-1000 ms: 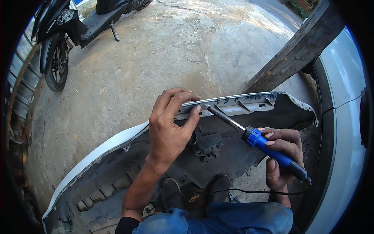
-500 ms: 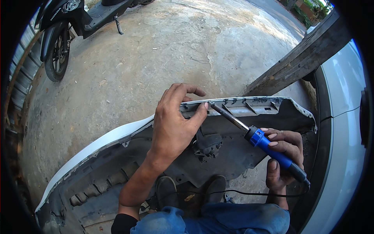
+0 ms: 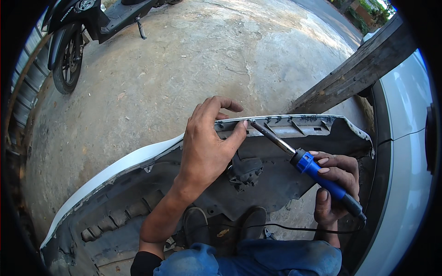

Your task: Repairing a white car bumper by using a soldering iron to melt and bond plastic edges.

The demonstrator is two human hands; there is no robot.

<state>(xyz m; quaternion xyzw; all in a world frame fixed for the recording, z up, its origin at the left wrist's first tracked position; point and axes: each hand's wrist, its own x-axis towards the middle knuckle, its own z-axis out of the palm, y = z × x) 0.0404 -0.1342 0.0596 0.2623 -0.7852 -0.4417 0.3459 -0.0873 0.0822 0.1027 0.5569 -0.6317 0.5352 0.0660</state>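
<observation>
A white car bumper point(image 3: 133, 157) lies before me with its dark inner side facing me. My left hand point(image 3: 202, 145) grips its top lip, the thumb on the inner face and some fingers over the far side, partly hidden. The index finger curls out above the edge. In my right hand point(image 3: 338, 184) is a blue-handled soldering iron point(image 3: 317, 172), slanting up to the left. Its tip meets the lip right beside my left thumb; whether it presses in I cannot tell. Dark melted-looking marks point(image 3: 308, 118) run along the lip to the right.
The iron's black cord point(image 3: 294, 228) crosses above my knees. A thick wooden post point(image 3: 354, 64) leans at the right, beside a white car body point(image 3: 410, 101). A black scooter point(image 3: 108, 23) stands far left on the concrete floor point(image 3: 184, 64). My shoes point(image 3: 196, 224) are under the bumper.
The iron's tip has shifted very slightly to the right along the lip. Both hands keep their holds nearly unmoved.
</observation>
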